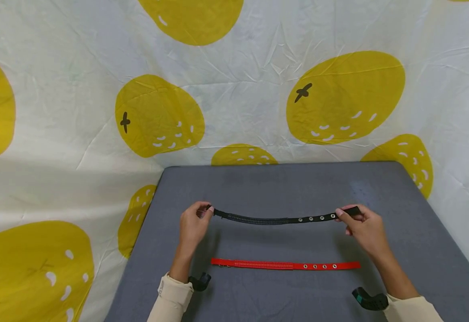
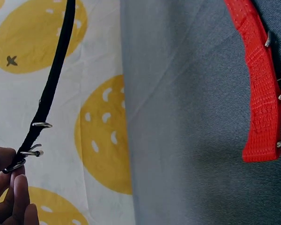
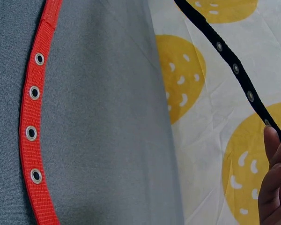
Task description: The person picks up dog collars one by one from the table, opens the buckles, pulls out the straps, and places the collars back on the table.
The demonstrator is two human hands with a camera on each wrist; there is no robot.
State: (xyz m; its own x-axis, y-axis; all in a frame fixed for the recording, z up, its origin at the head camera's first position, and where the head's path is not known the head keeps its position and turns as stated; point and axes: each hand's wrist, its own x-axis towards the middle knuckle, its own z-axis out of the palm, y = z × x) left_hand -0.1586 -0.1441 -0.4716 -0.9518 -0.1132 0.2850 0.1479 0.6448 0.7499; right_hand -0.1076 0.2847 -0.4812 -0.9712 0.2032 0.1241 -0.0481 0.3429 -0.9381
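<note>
A black collar (image 1: pixel 258 221) with metal eyelets is stretched between both hands above the table, sagging slightly in the middle. My left hand (image 1: pixel 194 223) pinches its buckle end; metal rings and the buckle show by the fingertips in the left wrist view. Near the eyelet end, my right hand (image 1: pixel 363 226) pinches the strap between thumb and fingers, the tip sticking out past them. Closer to me, a red collar (image 1: pixel 262 265) of the same kind lies flat on the table, its buckle hardware to the left and its eyelets (image 3: pixel 34 93) to the right.
The table has a grey cloth cover (image 1: pixel 282 295). Behind it and along the sides hangs a white curtain (image 1: pixel 242 112) printed with yellow fruit. Black wrist-worn devices (image 1: pixel 370 299) sit at both sleeve cuffs.
</note>
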